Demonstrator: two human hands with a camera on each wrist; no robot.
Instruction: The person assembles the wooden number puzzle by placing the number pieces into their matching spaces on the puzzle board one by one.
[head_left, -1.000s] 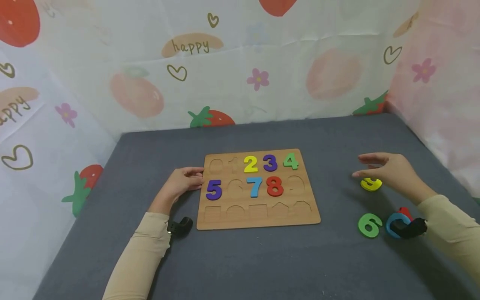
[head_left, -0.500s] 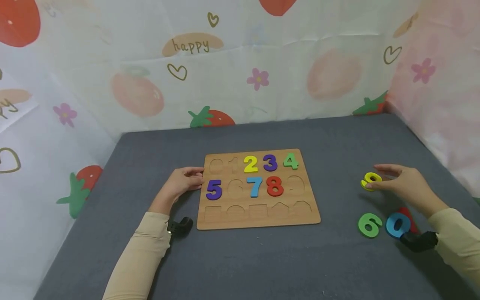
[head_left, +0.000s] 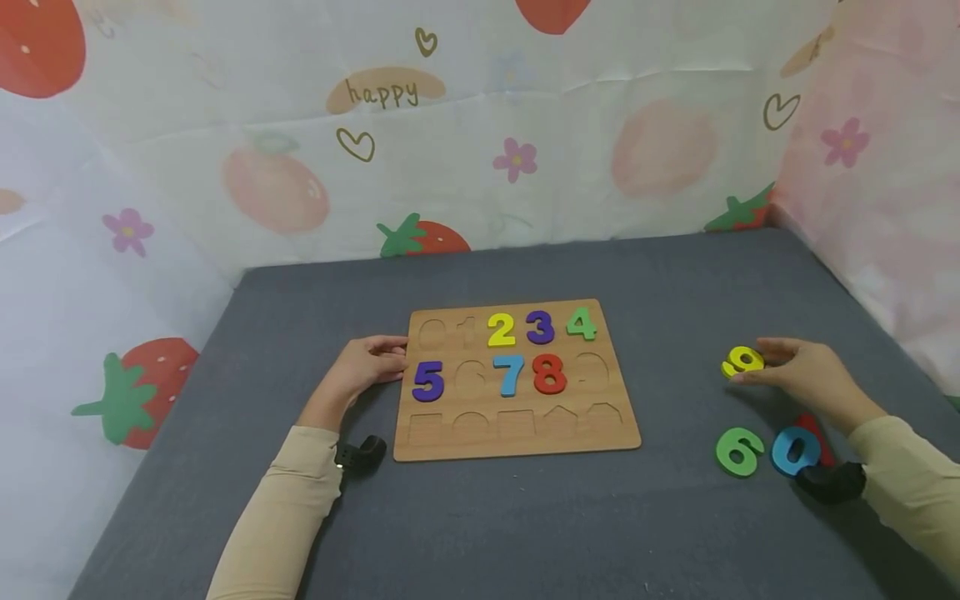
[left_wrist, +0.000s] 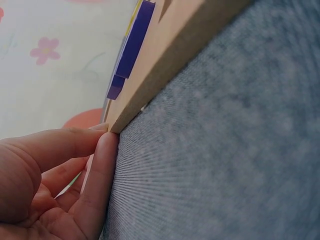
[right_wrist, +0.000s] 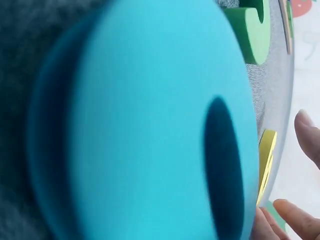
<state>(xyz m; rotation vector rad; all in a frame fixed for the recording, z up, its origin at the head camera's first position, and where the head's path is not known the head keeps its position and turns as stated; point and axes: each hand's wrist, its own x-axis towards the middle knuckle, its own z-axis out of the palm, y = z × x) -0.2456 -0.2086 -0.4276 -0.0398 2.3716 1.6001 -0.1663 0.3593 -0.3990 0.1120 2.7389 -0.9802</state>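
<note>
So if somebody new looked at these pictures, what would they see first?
Probably the bright numbers on the wooden board, near the middle of the grey table. Then the blue zero, which fills much of the right wrist view, and the yellow nine beside the right hand.

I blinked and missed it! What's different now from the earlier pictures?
The right hand moved right and toward the person, so more of the yellow 9 shows by its fingertips; I can't tell whether it grips it. The blue 0 is less covered too. The left hand still pinches the wooden board, which stayed put, like the green 6.
</note>
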